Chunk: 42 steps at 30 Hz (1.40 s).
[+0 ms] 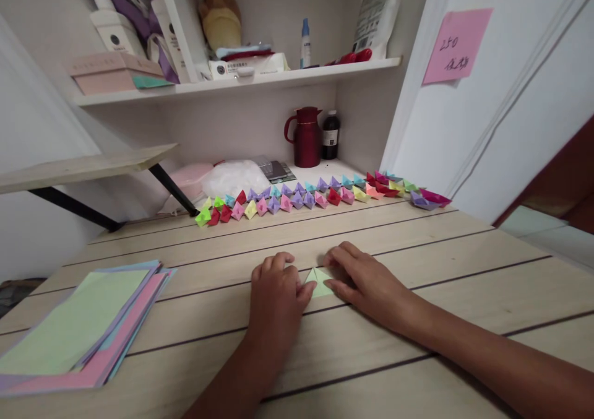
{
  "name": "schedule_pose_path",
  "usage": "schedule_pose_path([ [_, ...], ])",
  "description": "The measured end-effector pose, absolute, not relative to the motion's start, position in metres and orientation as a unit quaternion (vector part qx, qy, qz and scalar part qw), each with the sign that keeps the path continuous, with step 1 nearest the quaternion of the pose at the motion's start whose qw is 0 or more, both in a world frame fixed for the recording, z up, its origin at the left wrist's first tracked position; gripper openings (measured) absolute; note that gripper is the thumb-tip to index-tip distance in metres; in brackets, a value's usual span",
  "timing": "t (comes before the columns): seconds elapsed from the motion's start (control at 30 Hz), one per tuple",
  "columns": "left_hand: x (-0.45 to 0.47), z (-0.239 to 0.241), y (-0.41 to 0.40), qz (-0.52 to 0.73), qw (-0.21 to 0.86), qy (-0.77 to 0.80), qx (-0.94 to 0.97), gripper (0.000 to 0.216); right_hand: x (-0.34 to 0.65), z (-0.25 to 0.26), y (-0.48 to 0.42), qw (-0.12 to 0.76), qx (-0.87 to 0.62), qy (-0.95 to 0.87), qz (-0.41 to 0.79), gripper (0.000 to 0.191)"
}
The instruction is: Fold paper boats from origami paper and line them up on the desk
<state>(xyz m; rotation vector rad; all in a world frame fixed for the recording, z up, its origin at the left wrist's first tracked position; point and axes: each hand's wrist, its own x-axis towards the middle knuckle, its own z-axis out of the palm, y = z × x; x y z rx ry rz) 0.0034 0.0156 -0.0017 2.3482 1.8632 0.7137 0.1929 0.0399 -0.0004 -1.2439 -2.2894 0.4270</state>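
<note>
Plank tabletop point(171, 345): left hand point(276, 292) and right hand point(366, 280), fingers half-open, thumbs touching pale-green folded paper point(320, 282). Seems mid-fold; next move probably calls for firm creasing.

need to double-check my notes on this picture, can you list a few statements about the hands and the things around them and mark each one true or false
1. The left hand and right hand are on either side of a folded green paper. True.
2. The paper stack is to the right of both hands. False: the paper stack lies to their left.
3. A dark red jug stands beside a dark bottle. True.
4. The small folded shapes are all one color. False: the small folded shapes come in many colors.
5. The pink note shows the number 250. True.
</note>
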Motion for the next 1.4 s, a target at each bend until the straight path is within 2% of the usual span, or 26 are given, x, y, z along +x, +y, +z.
schedule_pose_path([
  [0.1,0.004,0.0,0.017,0.214,0.023,0.608,0.765,0.025,0.196,-0.001,0.041,0.284,-0.416,-0.843,0.191,0.027],
  [0.27,0.003,-0.002,0.019,0.231,0.011,0.604,0.763,0.008,0.199,0.004,0.045,0.256,-0.397,-0.865,0.17,0.018],
  [0.4,-0.001,-0.002,0.018,0.247,0.016,0.5,0.83,0.025,0.203,0.007,0.048,0.244,-0.384,-0.867,0.206,0.018],
  [0.5,-0.008,0.0,0.018,0.223,0.038,0.437,0.87,0.024,0.207,0.007,0.05,0.241,-0.37,-0.866,0.234,0.018],
  [0.67,-0.014,-0.001,0.019,0.23,0.06,0.453,0.859,0.022,0.211,0.005,0.051,0.253,-0.336,-0.871,0.256,0.014],
  [0.77,-0.013,-0.003,0.018,0.235,0.058,0.453,0.858,0.016,0.209,0.004,0.048,0.242,-0.342,-0.887,0.194,0.025],
  [0.93,-0.009,-0.005,0.019,0.238,0.063,0.462,0.852,0.018,0.199,0.006,0.037,0.216,-0.356,-0.906,0.072,0.015],
  [1.07,-0.008,-0.009,0.023,0.268,0.098,0.48,0.83,0.018,0.192,0.004,0.034,0.191,-0.355,-0.915,-0.009,0.023],
  [1.17,-0.008,-0.011,0.025,0.294,0.113,0.482,0.818,0.016,0.186,-0.001,0.034,0.173,-0.356,-0.914,-0.091,0.018],
  [1.23,-0.011,-0.011,0.027,0.317,0.128,0.48,0.808,0.014,0.183,-0.004,0.034,0.164,-0.347,-0.915,-0.127,0.024],
  [1.33,-0.016,-0.014,0.03,0.363,0.153,0.488,0.778,0.01,0.181,-0.003,0.037,0.194,-0.373,-0.903,-0.092,0.024],
  [1.4,-0.02,-0.017,0.033,0.414,0.184,0.505,0.735,0.028,0.18,0.001,0.041,0.246,-0.424,-0.872,0.023,0.019],
])
